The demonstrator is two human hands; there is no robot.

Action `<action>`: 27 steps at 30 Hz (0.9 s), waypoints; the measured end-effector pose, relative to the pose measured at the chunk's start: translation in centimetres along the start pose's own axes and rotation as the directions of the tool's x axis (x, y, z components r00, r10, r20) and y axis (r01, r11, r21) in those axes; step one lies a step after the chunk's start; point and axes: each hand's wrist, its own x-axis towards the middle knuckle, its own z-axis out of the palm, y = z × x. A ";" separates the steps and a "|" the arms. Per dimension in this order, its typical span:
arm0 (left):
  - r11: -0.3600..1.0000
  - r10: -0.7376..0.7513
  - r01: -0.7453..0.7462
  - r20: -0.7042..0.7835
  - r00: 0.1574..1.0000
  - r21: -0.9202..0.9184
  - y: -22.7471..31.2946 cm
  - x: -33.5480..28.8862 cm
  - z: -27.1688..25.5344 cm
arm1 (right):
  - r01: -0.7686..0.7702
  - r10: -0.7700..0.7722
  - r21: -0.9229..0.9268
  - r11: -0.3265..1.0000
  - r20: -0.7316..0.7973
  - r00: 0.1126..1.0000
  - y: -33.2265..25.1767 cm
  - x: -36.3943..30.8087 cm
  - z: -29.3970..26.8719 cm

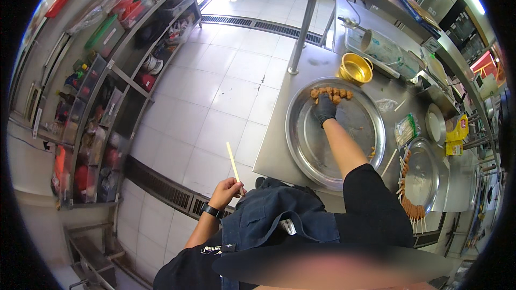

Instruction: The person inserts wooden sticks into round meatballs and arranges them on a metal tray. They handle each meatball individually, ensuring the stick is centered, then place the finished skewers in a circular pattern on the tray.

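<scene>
My bare left hand (227,192), with a dark band at its wrist, is closed around the lower end of a pale wooden stick (233,161). The stick points up, over the floor beside the table. My right hand (324,108), in a black glove, reaches into a large round steel tray (307,147). It touches a cluster of brown balls of food (336,93) at the tray's far edge. The back of the glove hides its fingertips, so their grip cannot be made out. A few small crumbs (372,153) lie on the tray's right side.
Right of the tray, a second round tray (422,182) holds several skewered brown pieces (413,210) along its rim. A gold-coloured pot (356,69), a packet of sticks (407,129) and a white plate (435,122) stand on the steel table. Loaded shelves (115,80) line the left.
</scene>
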 end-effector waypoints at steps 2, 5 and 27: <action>0.998 -0.019 0.018 0.007 1.000 0.062 0.2 0.0 -0.8 | 0.075 -0.075 0.000 0.997 -0.116 0.990 -0.4 -0.1 -0.2; 0.999 -0.004 0.001 0.071 0.997 0.045 0.5 0.4 -1.5 | 0.057 -0.043 0.100 0.993 -0.135 0.990 -0.5 -0.1 -0.4; 0.998 -0.058 0.058 0.397 0.916 0.012 7.0 11.0 4.3 | 0.205 -0.190 0.118 0.972 -0.120 0.974 3.5 -16.3 2.0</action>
